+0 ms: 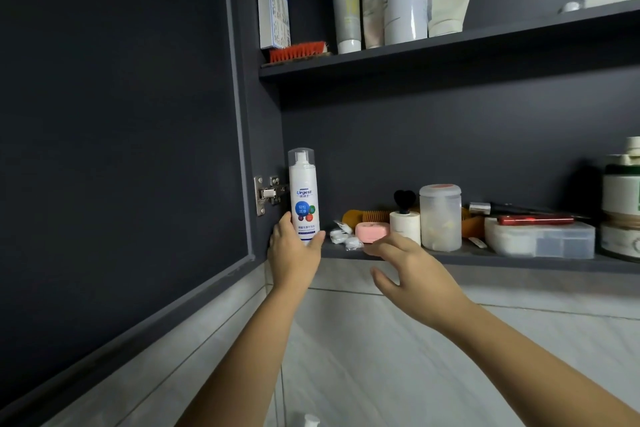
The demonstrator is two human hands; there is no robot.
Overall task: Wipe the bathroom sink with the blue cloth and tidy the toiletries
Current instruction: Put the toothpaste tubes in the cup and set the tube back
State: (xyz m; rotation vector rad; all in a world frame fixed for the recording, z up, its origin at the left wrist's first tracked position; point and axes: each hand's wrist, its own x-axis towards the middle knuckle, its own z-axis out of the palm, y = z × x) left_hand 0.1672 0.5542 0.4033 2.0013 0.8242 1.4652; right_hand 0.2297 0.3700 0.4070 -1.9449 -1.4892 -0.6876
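Note:
A white spray bottle with a clear cap and blue label stands upright at the left end of the dark lower shelf. My left hand wraps around its base. My right hand hovers open just below the shelf edge, fingers spread, close to a pink soap and small white wrapped items. The blue cloth and the sink are out of view.
The open cabinet door stands at left with a metal hinge. The lower shelf holds a frosted jar, a comb, a clear box and tubs. The upper shelf carries tubes, a white bottle, a red brush.

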